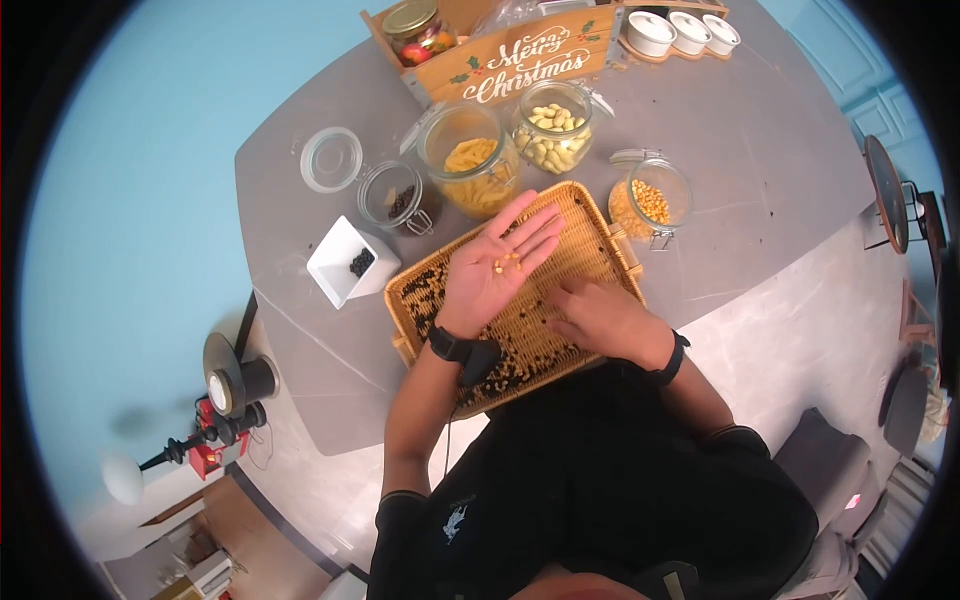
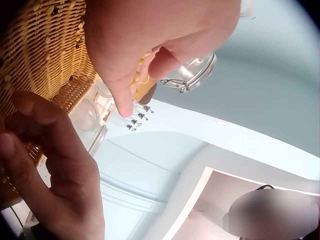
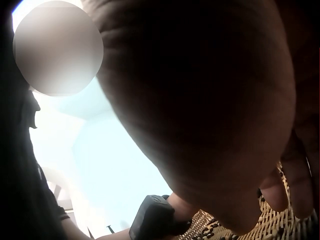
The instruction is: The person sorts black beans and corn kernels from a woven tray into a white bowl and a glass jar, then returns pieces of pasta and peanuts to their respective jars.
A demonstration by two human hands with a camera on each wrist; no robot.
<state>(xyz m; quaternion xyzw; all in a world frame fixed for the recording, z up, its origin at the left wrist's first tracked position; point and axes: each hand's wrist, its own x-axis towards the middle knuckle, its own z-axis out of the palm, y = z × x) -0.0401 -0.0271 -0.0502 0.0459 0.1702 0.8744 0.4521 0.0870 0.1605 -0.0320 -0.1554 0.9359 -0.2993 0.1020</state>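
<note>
My left hand (image 1: 480,283) is held palm up over the wicker tray (image 1: 588,235), its fingers extended. A few yellow corn kernels (image 1: 508,264) lie on that palm. Lower over the tray's right half is my right hand (image 1: 612,318), palm down with fingers loosely bent toward the weave. In the left wrist view, the right hand's thumb (image 2: 17,160) and forefinger stand apart, with nothing visible between them. Black beans (image 1: 420,292) mixed with pale kernels spread along the tray's left and near sides. Part of the tray is hidden under both hands.
A white square bowl (image 1: 348,262) with black beans stands left. Glass jars hold dark beans (image 1: 402,202), penne pasta (image 1: 470,165), peanuts (image 1: 553,135) and corn (image 1: 648,203). Behind are a Christmas crate (image 1: 515,65) and white lidded pots (image 1: 652,35).
</note>
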